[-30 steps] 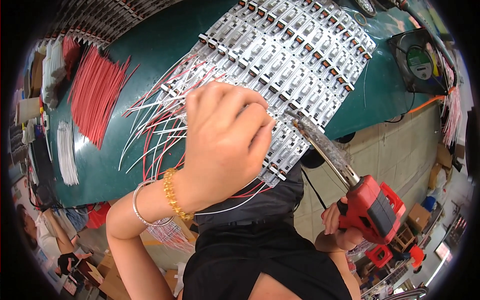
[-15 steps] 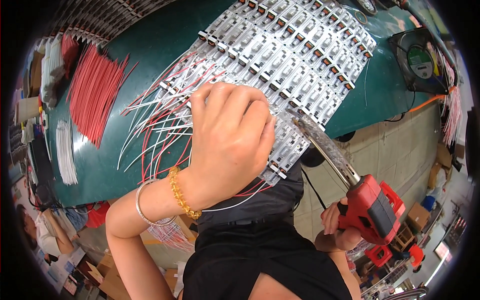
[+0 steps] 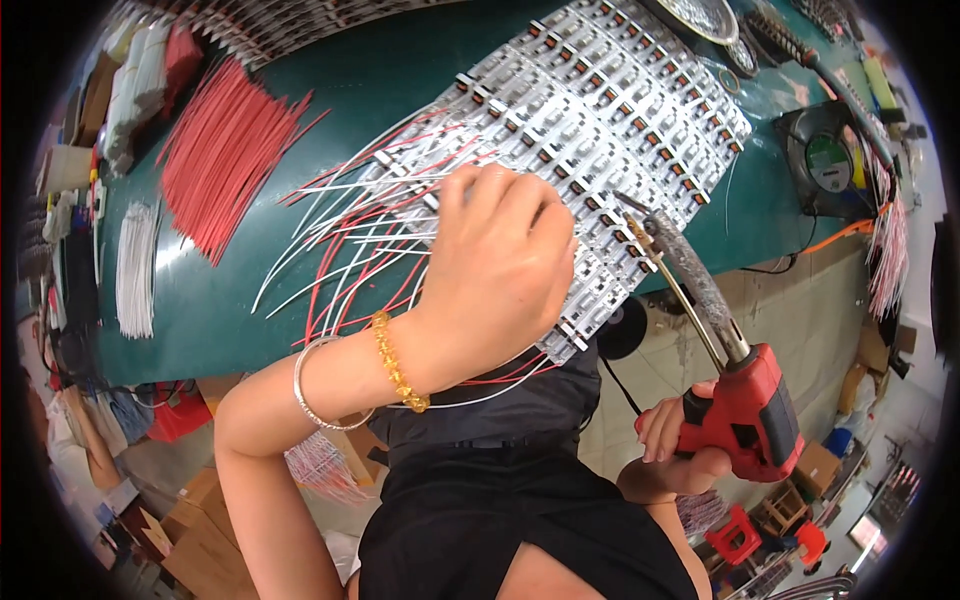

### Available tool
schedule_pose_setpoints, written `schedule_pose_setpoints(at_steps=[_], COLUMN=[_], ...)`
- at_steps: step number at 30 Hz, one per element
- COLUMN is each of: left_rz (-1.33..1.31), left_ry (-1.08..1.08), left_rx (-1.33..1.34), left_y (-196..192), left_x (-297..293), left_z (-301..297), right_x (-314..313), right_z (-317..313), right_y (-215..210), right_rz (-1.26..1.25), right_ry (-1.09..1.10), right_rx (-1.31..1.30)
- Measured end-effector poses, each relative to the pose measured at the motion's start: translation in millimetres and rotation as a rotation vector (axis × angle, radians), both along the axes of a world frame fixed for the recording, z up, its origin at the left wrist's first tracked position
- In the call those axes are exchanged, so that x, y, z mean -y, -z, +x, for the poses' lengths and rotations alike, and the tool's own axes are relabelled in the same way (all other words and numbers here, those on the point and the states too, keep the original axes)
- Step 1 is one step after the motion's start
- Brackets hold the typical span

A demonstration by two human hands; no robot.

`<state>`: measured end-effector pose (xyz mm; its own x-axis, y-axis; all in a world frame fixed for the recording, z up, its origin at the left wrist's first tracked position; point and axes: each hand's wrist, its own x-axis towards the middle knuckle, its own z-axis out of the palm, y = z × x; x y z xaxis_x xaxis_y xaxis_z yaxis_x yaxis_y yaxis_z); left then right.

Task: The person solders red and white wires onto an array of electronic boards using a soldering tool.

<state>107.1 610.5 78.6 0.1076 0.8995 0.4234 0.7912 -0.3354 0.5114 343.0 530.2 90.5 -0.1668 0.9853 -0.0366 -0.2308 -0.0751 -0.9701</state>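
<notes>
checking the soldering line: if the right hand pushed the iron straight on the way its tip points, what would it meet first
Most likely the white strip boards. The right hand aims the red soldering iron up and left, and its tip sits at the panel's near edge, close to the left hand. Depth is unclear, so the tip may already touch.

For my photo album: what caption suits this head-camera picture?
Left hand on white circuit strips, right hand aiming a red soldering gun.

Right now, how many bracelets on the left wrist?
2. A silver bangle sits farther up the forearm, a yellow beaded bracelet closer to the left hand. The wrist's underside is hidden, so part of each is out of view.
</notes>
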Motion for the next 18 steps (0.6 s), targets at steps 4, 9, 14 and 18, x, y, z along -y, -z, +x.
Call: schedule_pose_setpoints(at_steps=[4, 9, 14, 18], left_rz=[0.192, 0.023, -0.201, -0.200], left_ry=[-0.059, -0.923, -1.029, -0.951], left_rx=[-0.129, -0.751, -0.661, -0.715], left_y=[-27, -26, 4, 9], left_x=[18, 97, 152, 148], left_z=[-42, -261, -357, -359], right_x=[-5, -1, -5, -3], right_z=[-7, 2, 1, -5], right_y=[-5, 3, 1, -1], right_rz=[0.070, -0.019, -0.033, -0.017], right_ry=[0.043, 0.118, 0.078, 0.114], right_rx=[0.031, 0.014, 0.047, 0.067])
